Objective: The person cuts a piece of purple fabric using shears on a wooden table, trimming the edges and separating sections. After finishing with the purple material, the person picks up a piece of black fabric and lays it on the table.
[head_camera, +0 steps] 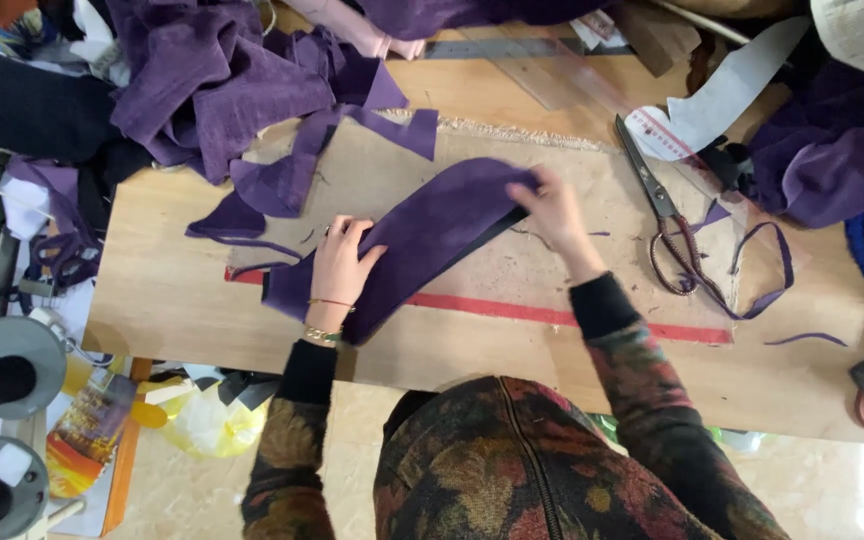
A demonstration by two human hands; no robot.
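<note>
A long strip of purple velvet fabric (pixel 422 235) lies slanted on a sheet of brown cardboard (pixel 552 270) on the wooden table (pixel 162 300). My left hand (pixel 340 268) presses flat on the strip's lower left end. My right hand (pixel 552 215) grips the strip's upper right end, where a dark layer shows under its edge. Both arms wear dark floral sleeves.
Large metal scissors (pixel 664 215) lie right of my right hand, with thin purple offcuts (pixel 752 290) beside them. A heap of purple fabric pieces (pixel 222 90) fills the upper left, more purple cloth (pixel 832 150) the right. A clear ruler (pixel 552 75) and a white strip (pixel 722 95) lie at the back.
</note>
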